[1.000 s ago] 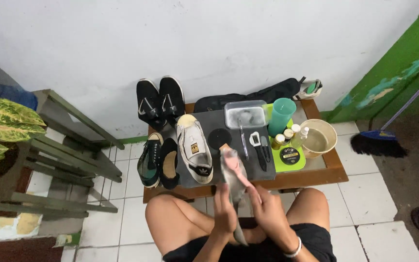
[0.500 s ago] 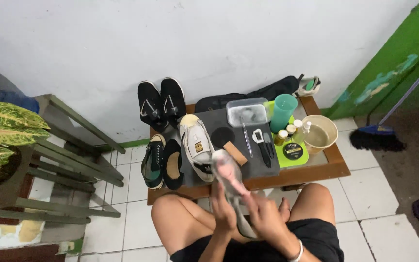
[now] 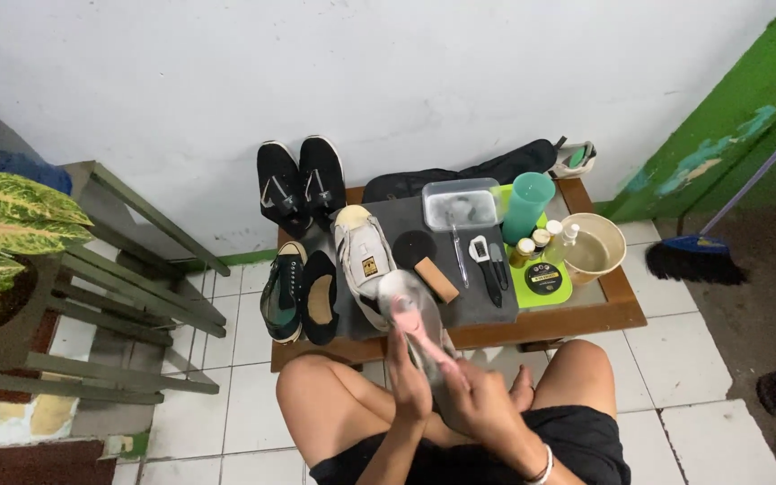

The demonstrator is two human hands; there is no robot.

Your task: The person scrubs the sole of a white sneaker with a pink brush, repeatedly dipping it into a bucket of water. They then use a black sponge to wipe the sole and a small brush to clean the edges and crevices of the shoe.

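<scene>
Since half a second ago, both hands have slid a little lower and the shoe has tipped so its sole faces up more. That grey sneaker with the pink-and-white sole (image 3: 417,325) is now over the person's lap, just at the near edge of the low brown wooden table (image 3: 626,305). The left hand (image 3: 406,382) is wrapped around the shoe's left side, and the right hand (image 3: 480,404), with a white bracelet on the wrist, grips it from below at about 5 o'clock. Both hands are closed tight on the shoe and close together.

At 11 o'clock from the shoe lies its partner, a white sneaker with dark stripes (image 3: 364,260), on a grey mat (image 3: 478,305). At 1 o'clock sit a small tan block brush (image 3: 436,279) and a round black lid (image 3: 414,248). Farther out at 2 o'clock are a round black tin (image 3: 542,277) on a bright green tray (image 3: 557,295), a tall teal plastic cup (image 3: 527,207) and a tan bowl of water (image 3: 593,248).

I think the shoe's toe could bump the white sneaker or the brush, because it is held so near them. A big swing might also knock the bowl, and water would spill on the table. If the grip is loose, the shoe could slip and drop on the white tile floor (image 3: 675,359).
</scene>
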